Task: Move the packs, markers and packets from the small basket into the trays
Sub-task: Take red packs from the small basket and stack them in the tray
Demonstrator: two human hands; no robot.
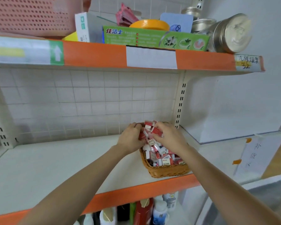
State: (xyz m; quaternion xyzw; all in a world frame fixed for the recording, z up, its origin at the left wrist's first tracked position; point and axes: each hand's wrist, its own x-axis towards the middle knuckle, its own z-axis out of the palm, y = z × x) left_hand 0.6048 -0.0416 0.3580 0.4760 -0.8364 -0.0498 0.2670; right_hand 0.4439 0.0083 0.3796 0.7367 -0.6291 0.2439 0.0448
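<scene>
Two bare forearms reach up from the bottom of the frame to a small woven basket (167, 170) at the centre right of a white shelf (55, 163) with an orange front edge. The left hand (131, 139) and the right hand (169, 137) both have their fingers curled round a bunch of small red and white packs (150, 129), lifted together just above the back of the basket. More of the same packs (162, 157) fill the basket; one near its front shows "28", the other print too small to read. The basket's far rim is hidden behind the hands. At the bottom centre, bottles (159, 211) on a lower shelf are cut off by the frame edge. To the right, a white paper sheet (256, 157) carries handwriting that cannot be read. Along the top, an upper shelf holds a green box (156, 38) printed with red Chinese characters, a pink perforated basket (31, 15) at upper left, and metal tins (230, 34) at upper right
</scene>
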